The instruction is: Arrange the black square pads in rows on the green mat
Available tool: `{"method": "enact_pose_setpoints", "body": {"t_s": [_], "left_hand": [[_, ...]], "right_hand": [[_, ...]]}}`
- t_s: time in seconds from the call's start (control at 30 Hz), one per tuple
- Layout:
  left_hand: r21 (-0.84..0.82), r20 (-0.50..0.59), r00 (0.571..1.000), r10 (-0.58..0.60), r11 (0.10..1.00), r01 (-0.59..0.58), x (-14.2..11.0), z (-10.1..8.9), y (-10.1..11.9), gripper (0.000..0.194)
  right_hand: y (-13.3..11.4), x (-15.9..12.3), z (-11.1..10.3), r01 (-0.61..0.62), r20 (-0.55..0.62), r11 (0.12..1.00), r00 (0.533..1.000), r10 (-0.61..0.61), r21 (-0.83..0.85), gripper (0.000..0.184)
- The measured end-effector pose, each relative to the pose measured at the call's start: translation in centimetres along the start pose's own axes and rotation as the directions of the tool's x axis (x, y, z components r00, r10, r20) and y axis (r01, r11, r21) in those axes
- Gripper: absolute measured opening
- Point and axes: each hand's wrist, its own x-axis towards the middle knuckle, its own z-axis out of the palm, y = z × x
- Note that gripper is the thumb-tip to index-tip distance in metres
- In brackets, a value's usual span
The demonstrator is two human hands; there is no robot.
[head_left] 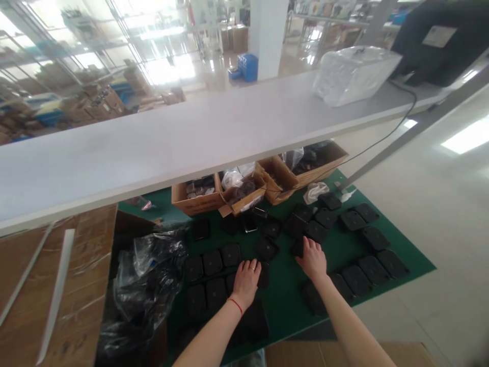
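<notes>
My left hand (246, 283) lies over the rows of flat black cases, its fingers stretched out, apart and resting at a black case (263, 275). A red string is round that wrist and a ring on one finger. My right hand (314, 260) is at the edge of a small black case (298, 248), which sits between thumb and fingers; part of it is hidden. More black cases (315, 232) lie overlapping just beyond it. Left of my left hand are neat rows of black cases (212, 262). A shallow black case (267, 248) lies between the hands.
Cardboard boxes (198, 204) of parts stand along the back of the green tabletop (412, 260), under a white shelf (214, 132). At left, a large carton (110, 255) holds black items in clear plastic (156, 270). More black cases (355, 280) line the right side.
</notes>
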Motion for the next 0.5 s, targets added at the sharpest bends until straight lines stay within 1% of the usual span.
{"method": "enact_pose_setpoints", "body": {"t_s": [0.07,0.1,0.13,0.2,0.27,0.33,0.37,0.4,0.5], "left_hand": [[-0.008,0.006,1.000,-0.007,1.000,0.007,0.2,-0.4,0.2,0.076],[-0.014,0.005,1.000,-0.006,1.000,0.006,0.2,-0.6,0.3,0.076],[-0.022,0.001,1.000,-0.006,1.000,0.006,0.2,-0.8,0.4,0.075],[-0.048,-0.013,1.000,-0.016,0.999,0.016,-0.1,-1.2,0.8,0.073],[-0.101,-0.038,0.998,-0.043,0.994,0.039,-1.1,-1.7,1.1,0.066],[-0.182,-0.078,0.995,-0.069,0.982,0.054,-2.9,-2.2,1.4,0.057],[-0.228,-0.102,0.992,-0.075,0.972,0.050,-4.1,-2.5,1.4,0.053],[-0.272,-0.126,0.989,-0.080,0.961,0.043,-5.5,-2.6,1.3,0.050],[-0.357,-0.174,0.980,-0.099,0.933,0.031,-10.1,-2.4,0.3,0.045]], "right_hand": [[0.3,0.1,-0.1,0.069,0.034,0.998,0.997,-0.069,0.012,0.080],[0.2,-0.1,-0.1,0.076,0.045,0.997,0.996,-0.077,0.018,0.080],[0.0,-0.3,-0.1,0.056,0.050,0.998,0.997,-0.057,0.024,0.079],[-0.4,-0.8,0.0,-0.052,0.062,0.998,0.997,0.050,0.037,0.071],[-0.6,-1.4,-0.1,-0.161,0.087,0.985,0.984,0.157,0.053,0.061],[-0.1,-1.6,-0.4,-0.207,0.111,0.976,0.974,0.198,0.073,0.061],[0.4,-1.4,-0.7,-0.209,0.092,0.975,0.975,0.201,0.082,0.060],[1.1,-1.1,-1.0,-0.203,0.040,0.975,0.979,0.201,0.086,0.058],[3.8,0.7,-1.8,-0.166,-0.180,0.983,0.968,0.177,0.074,0.045]]}}
